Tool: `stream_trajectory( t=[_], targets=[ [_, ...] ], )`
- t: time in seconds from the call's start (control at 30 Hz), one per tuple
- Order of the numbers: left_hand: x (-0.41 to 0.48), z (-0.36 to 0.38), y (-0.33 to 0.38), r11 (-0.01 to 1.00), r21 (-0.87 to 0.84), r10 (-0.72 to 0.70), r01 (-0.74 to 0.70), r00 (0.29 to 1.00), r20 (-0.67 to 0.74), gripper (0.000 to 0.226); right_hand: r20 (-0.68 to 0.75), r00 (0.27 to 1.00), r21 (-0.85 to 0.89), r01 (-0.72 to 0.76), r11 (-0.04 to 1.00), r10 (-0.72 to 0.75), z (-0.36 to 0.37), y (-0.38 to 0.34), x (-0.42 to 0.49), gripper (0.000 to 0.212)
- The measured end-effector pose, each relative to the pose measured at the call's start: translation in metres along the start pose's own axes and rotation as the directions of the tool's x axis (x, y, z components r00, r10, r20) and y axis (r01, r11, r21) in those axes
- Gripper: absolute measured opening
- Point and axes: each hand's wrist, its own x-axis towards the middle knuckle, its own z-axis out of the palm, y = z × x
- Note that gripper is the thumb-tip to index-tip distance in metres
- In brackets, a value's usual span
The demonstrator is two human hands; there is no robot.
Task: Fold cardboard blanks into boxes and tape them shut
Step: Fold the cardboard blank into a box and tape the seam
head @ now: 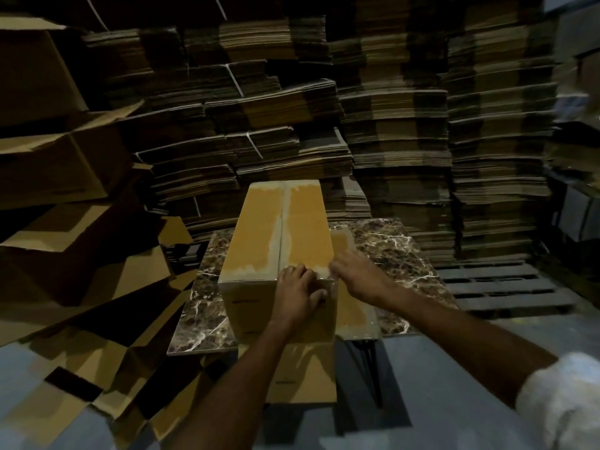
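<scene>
Left hand: fingers laid loosely over near end of box, pressing across the centre seam. Right hand: at box's near right corner, fingertips on the top edge; pinching tape or only pressing, cannot tell. Box: long, flaps closed, lying on table. Blanks: stacked behind box. Step, judged: taping the seam's near end. Next: smooth tape down the end face, keeping flaps flush.

Dim room: marbled table on grey floor.
</scene>
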Motion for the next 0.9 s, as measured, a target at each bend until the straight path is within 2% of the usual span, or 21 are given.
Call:
stream_trajectory(
  t=[0.03,0.07,0.1,0.13,0.23,0.4,0.73,0.8,0.9],
  targets=[
    [-0.001,0.002,-0.002,1.000,-0.013,0.004,-0.004,1.000,-0.006,0.034,-0.100,0.966,0.193,-0.214,0.957,0.237,0.005,-0.004,-0.010,0.016],
    [-0.002,0.003,-0.003,1.000,-0.021,0.013,-0.014,1.000,-0.018,0.033,-0.138,0.889,0.356,-0.367,0.859,0.437,0.012,-0.008,-0.021,0.013],
    [-0.003,0.004,-0.004,0.999,-0.018,0.028,-0.028,0.999,-0.030,0.032,-0.125,0.825,0.433,-0.455,0.778,0.552,0.023,-0.012,-0.030,0.010],
    [-0.003,0.004,-0.005,0.999,-0.014,0.039,-0.039,0.998,-0.041,0.031,-0.082,0.791,0.464,-0.508,0.726,0.606,0.032,-0.019,-0.039,0.010],
    [-0.001,0.003,-0.005,0.999,-0.008,0.040,-0.040,0.998,-0.049,0.032,0.034,0.761,0.441,-0.593,0.674,0.647,0.053,-0.038,-0.050,0.029],
    [-0.002,0.002,-0.002,1.000,-0.006,0.016,-0.016,0.999,-0.051,0.030,0.044,0.723,0.321,-0.663,0.676,0.689,0.061,-0.064,-0.033,0.051],
    [-0.004,0.001,0.005,1.000,-0.014,-0.020,0.019,0.999,-0.032,0.030,0.130,0.810,-0.035,-0.573,0.819,0.572,0.053,-0.070,-0.020,0.024],
    [-0.005,0.002,0.007,0.999,-0.023,-0.032,0.031,0.999,-0.032,0.031,0.162,0.823,-0.060,-0.543,0.838,0.545,0.057,-0.074,-0.020,0.021],
    [-0.006,0.002,0.005,0.999,-0.025,-0.036,0.036,0.999,-0.018,0.033,0.160,0.803,-0.031,-0.577,0.816,0.574,0.058,-0.077,-0.018,0.022]
  ],
)
